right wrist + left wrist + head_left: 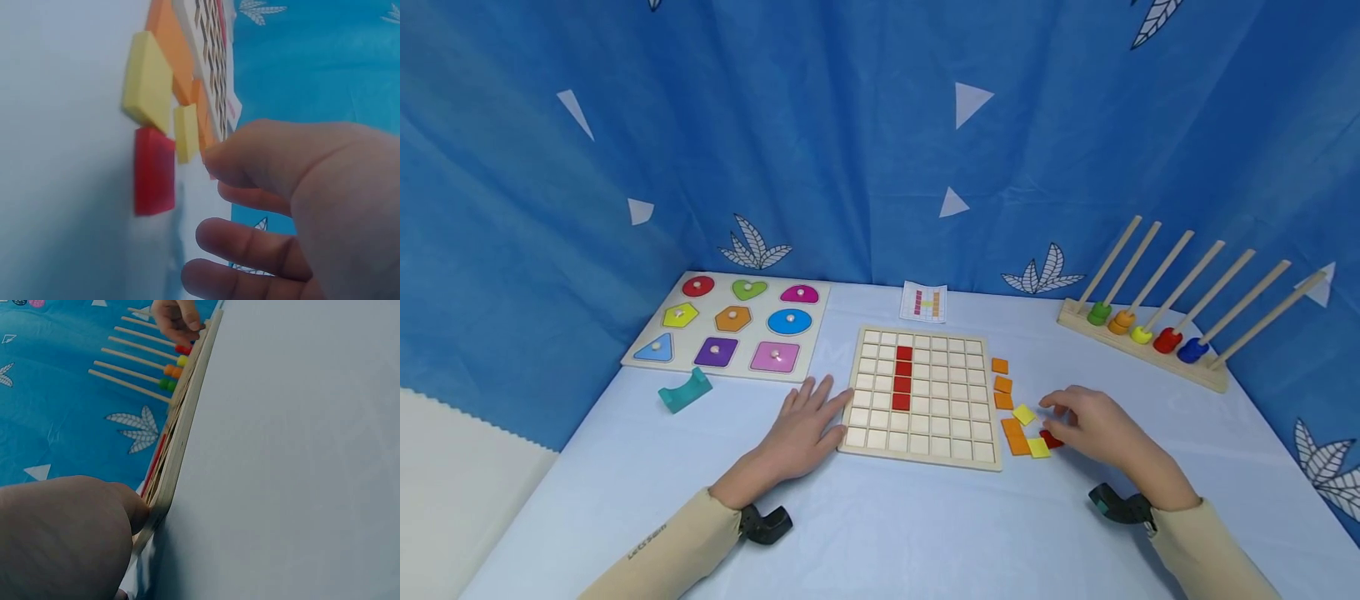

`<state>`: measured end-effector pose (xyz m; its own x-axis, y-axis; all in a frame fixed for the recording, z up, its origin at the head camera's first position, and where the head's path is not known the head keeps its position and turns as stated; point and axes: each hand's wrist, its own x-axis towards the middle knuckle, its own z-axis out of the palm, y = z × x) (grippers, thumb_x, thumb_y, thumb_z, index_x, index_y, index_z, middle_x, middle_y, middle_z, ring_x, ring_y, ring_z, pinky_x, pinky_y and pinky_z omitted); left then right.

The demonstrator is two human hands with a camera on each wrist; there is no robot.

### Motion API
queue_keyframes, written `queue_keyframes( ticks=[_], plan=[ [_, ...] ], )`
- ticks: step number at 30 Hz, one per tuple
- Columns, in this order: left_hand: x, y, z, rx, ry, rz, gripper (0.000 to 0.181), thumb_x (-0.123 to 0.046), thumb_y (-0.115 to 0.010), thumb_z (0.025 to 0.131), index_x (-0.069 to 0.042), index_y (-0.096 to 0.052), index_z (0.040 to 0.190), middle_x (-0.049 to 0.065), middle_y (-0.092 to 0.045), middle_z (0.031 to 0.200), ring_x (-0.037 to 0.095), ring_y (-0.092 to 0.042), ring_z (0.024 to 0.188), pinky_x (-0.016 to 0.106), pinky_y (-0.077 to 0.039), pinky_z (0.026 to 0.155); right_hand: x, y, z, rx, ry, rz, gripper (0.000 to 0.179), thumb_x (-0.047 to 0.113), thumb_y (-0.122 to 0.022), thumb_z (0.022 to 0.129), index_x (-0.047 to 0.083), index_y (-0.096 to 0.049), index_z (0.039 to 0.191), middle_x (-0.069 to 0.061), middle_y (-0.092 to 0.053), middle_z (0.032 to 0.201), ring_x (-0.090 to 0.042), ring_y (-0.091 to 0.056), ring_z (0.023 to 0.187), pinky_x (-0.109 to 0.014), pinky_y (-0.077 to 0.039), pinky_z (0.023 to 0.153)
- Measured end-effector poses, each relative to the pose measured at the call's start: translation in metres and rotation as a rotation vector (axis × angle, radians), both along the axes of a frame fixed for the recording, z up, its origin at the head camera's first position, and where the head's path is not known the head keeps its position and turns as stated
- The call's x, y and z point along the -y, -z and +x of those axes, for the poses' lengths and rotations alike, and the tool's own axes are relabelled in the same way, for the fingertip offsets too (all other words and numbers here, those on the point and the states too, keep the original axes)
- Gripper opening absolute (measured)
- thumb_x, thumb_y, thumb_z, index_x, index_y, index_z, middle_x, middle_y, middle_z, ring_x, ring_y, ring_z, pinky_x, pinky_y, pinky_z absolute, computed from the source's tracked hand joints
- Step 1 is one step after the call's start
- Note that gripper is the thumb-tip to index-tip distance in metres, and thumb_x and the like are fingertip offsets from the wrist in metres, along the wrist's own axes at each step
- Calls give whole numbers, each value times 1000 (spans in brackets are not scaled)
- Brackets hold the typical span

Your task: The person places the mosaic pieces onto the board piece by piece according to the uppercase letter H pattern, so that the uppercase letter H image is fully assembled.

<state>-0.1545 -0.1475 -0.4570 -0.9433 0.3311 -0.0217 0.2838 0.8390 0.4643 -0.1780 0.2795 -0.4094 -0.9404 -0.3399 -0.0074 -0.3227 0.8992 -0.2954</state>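
A wooden grid board (940,387) lies mid-table, with several red square tiles (902,384) in one column. My left hand (801,429) rests at the board's left edge, fingers spread and touching it; in the left wrist view the thumb (134,509) meets the rim. Right of the board, my right hand (1093,425) hovers with loosely bent fingers and nothing between them. Just by its fingertips is a loose red tile (153,172), lying against a yellow tile (147,81). A second yellow tile (1024,414) and several orange tiles (1015,437) lie between that hand and the board.
Behind the board lies a small pattern card (923,302). A knobbed shape puzzle (745,358) sits at the back left, with a teal curved piece (686,391) before it. At the back right stands a wooden peg rack (1142,346) with coloured beads.
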Motion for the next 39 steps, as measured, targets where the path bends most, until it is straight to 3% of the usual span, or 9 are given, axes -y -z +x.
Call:
queue_keyframes(
  ticks=[14, 39],
  plan=[
    [0, 0, -1, -4, 0, -2, 56, -29, -54, 102, -11, -44, 155, 22, -28, 167, 47, -13, 157, 68, -11, 124, -11, 4, 14, -10, 4, 15, 29, 11, -81, 79, 9, -77, 107, 5, -64, 82, -9, -49, 71, -19, -47, 61],
    [1, 0, 0, -7, 0, -10, 57, -29, -56, 102, -12, -45, 155, 23, -29, 166, 48, -15, 157, 69, -13, 124, -6, 16, 17, 18, 24, 20, 32, 12, -83, 75, 13, -77, 106, 3, -60, 87, -11, -47, 74, -20, -44, 61]
  ],
)
